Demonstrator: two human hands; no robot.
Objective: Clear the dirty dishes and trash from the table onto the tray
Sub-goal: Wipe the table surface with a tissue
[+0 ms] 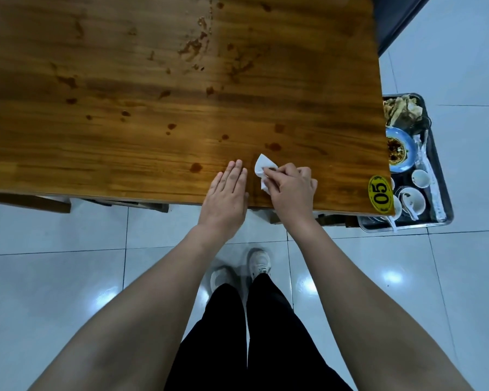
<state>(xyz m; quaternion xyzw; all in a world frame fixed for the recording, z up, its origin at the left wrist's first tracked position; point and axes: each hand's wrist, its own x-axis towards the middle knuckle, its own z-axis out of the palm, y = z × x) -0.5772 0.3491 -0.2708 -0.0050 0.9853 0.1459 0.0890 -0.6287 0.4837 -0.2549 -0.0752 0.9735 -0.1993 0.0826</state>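
**Napkin pinched at the near edge of a stained worktop**

A crumpled white napkin (261, 170) lies on the wooden worktop (153, 80) close to its near edge, toward the near right corner. The right hand (292, 186) is curled over the napkin's right side, fingertips pinching it against the wood; a brown smear shows on the paper just beside the fingers. The left hand (227, 193) lies flat and wide, palm down, fingers together, just left of the napkin and not touching it, with its heel past the near edge.

Brown spots and streaks (195, 46) are scattered over the worktop, thickest toward the far middle, with single drops near the napkin. A yellow oval sticker (380, 194) reading "05" sits at the near right corner.

Beyond the right edge, lower than the worktop, a metal tray (446, 204) holds dirty dishes: a blue plate (400, 149) with food remains, small white bowls (419, 178), a white spoon (410, 211), food scraps (401, 108) at its far end, and a long clear wrapper (431, 176) along its right side. What carries the tray cannot be seen.

Below the near edge are the pale tiled floor (68, 277), black trousers (237, 334) and light shoes (260, 263).
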